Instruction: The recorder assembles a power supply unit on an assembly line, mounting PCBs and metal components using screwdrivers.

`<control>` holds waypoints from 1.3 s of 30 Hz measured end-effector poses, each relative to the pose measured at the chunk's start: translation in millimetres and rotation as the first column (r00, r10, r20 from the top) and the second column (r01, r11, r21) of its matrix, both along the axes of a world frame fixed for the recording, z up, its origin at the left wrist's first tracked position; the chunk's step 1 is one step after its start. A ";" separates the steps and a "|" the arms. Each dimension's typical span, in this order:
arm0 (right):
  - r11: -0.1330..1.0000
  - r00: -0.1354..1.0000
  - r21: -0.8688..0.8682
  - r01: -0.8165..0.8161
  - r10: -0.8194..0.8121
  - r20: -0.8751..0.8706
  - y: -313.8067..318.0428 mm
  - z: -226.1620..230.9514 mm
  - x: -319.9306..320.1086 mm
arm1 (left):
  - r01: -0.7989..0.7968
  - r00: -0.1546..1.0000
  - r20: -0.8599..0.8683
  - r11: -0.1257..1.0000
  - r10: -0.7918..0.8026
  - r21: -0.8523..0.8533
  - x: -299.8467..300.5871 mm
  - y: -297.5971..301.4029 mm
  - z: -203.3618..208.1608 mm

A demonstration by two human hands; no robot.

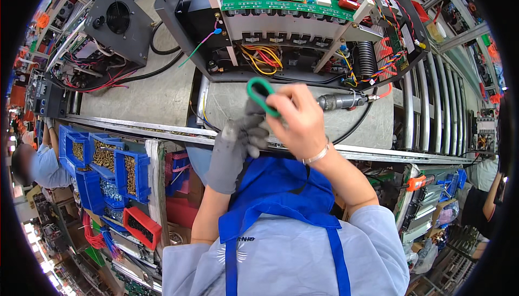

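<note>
The head view is showing a green-rimmed cloth loop (pixel 255 96), apparently the cuff of a grey glove, in the air on the near side of the opened chassis (pixel 172 9). The right hand (pixel 297 120), bare, is pinching the loop's rim, its thumb and curled fingers closing on the edge. The left hand (pixel 243 134), nearer the wearer than the opened chassis, is wearing a grey glove; its fingers are curling loosely beside the dark cloth below the loop. Whether they are gripping that cloth, cannot be told.

Status, as judged from this view: gloving is standing at one hand covered, one bare. Internal assembly is appearing well advanced: the green circuit board (pixel 297 5) is sitting across the top of the opened chassis, and the yellow cable bundle (pixel 262 59) is lying inside it. Closing-up is appearing unfinished: no cover is hiding the near side, and a green-and-purple wire (pixel 197 50) is hanging at the left of the opened chassis with its lower end free.

The inline power screwdriver (pixel 341 101) is lying unheld on the metal worktop (pixel 227 93), just in front of the opened chassis. Farther out, a second unit with a fan panel (pixel 116 20) is standing to its left, the roller conveyor (pixel 438 107) is extending to its right, and blue parts bins (pixel 143 180) are sitting to its near left.
</note>
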State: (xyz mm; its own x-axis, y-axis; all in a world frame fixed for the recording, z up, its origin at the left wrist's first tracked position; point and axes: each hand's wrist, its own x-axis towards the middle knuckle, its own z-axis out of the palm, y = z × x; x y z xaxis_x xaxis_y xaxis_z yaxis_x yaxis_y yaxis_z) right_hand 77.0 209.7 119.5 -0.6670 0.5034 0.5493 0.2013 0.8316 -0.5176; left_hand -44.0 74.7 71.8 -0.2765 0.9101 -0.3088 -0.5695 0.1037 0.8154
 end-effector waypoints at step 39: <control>0.224 0.754 -0.756 -0.615 -0.113 -0.647 4.5 -50.5 38.1 | 0.337 0.802 -0.556 0.934 -0.217 0.121 83.9 67.0 48.5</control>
State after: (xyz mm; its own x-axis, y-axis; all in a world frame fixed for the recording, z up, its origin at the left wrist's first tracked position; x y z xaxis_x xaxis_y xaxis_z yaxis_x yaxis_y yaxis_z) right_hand 115.1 214.2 69.0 -0.6857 0.7202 0.1058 -0.4792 -0.3372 -0.8104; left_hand 39.8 141.7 120.3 -0.0672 0.9977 0.0102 -0.0199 -0.0116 0.9997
